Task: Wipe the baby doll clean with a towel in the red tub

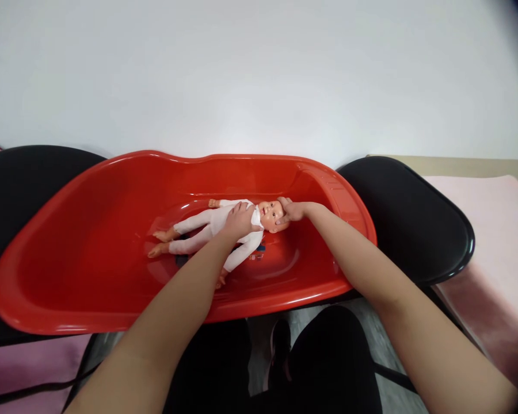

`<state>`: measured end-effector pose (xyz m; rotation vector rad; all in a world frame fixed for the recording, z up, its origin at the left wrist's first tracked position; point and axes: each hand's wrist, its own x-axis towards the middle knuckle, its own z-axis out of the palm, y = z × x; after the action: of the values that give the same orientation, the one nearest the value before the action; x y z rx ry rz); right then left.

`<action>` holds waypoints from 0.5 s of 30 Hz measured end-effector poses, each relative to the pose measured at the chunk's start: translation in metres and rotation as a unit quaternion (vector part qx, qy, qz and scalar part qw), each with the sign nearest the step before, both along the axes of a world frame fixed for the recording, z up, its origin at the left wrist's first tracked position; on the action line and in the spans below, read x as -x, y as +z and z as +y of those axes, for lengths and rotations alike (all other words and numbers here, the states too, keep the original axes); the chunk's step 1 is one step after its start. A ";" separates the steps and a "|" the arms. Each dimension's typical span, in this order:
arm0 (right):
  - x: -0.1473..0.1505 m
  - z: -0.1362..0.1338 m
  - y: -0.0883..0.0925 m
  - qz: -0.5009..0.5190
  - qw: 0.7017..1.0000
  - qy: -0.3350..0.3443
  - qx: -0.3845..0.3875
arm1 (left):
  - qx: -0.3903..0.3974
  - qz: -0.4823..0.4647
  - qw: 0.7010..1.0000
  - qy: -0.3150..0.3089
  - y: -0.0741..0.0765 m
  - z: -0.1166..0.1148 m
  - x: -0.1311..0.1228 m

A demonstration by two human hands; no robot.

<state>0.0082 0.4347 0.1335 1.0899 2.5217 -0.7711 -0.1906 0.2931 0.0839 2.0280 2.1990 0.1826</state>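
A baby doll (211, 218) in a white outfit lies on its back inside a red plastic baby bathtub (82, 247). Its head is towards the right end and its bare feet point left. My left hand (240, 221) rests across the doll's chest, with the thumb spread near its collar and the fingers curved over the far side. At the head, my right hand (291, 210) grips the crown and side, thumb and fingers on either side of it. The palm side of each hand is hidden.
Black chair seats, one on the left (30, 172) and one on the right (418, 224), stand under the tub's ends. A white wall (242, 75) rises directly behind. Pink sheets (492, 230) lie at the sides. My legs (332, 356) are close to the tub's near rim.
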 end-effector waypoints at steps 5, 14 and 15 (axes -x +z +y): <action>0.002 -0.005 0.006 -0.030 0.999 0.007 0.012 | -0.024 -0.006 1.000 0.012 0.002 0.000 -0.004; 0.002 -0.006 0.007 -0.029 0.999 0.004 0.018 | -0.008 -0.108 0.994 0.003 0.006 0.012 0.006; 0.002 -0.006 0.008 -0.028 0.999 0.004 0.019 | -0.005 -0.115 0.993 0.016 0.007 0.012 0.006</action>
<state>0.0063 0.4283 0.1416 1.0720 2.4526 -0.7721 -0.1967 0.3050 0.0906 1.8714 2.0934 0.4092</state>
